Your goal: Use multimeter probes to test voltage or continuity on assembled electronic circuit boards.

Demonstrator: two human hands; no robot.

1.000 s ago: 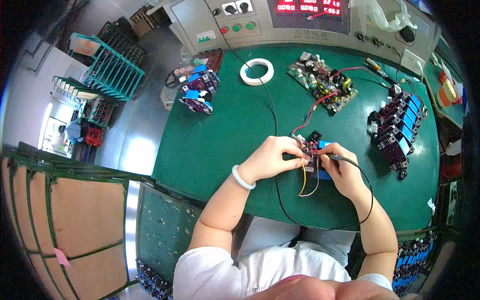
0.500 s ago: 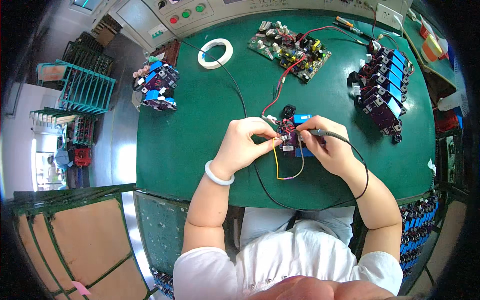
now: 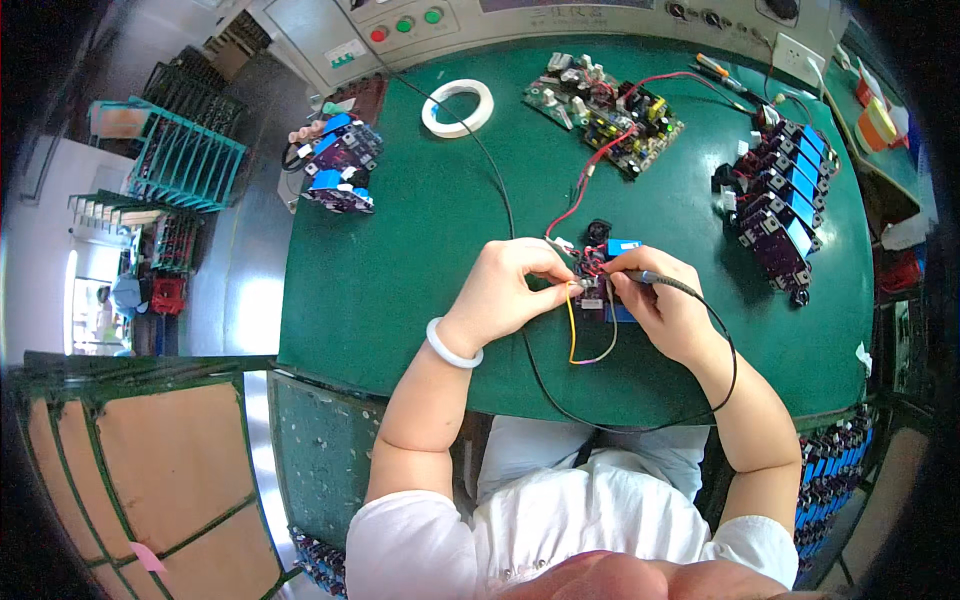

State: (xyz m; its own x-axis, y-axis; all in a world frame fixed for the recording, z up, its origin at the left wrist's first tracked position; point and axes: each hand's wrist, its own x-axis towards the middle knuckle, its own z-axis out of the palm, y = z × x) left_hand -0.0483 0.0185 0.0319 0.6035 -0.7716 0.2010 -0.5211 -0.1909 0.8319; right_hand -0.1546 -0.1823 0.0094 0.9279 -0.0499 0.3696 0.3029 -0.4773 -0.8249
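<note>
**Both hands closed on a small circuit board at the middle of the green counter**

The left hand [image 3: 510, 290] has its grip pinched on the left edge of a small dark circuit board [image 3: 598, 283], which carries a blue component and lies on the green counter [image 3: 420, 230] between the two hands. A white bangle [image 3: 452, 345] sits on that wrist. The right hand [image 3: 662, 305] has its grip clenched around a slim pen-like tool [image 3: 668, 282], tip at the board; its black cable [image 3: 640, 415] loops back along the forearm. Yellow and purple wires [image 3: 578, 335] hang in a loop from the board toward the person (which terminals they join cannot be told).

Well apart, toward the far edge: a white roll of tape [image 3: 458, 107], a larger green circuit board [image 3: 605, 112] with a red lead running to the hands, and a row of dark boards with blue parts [image 3: 778, 210] at the right. A smaller cluster of similar boards [image 3: 337, 165] lies at the counter's left edge.
</note>
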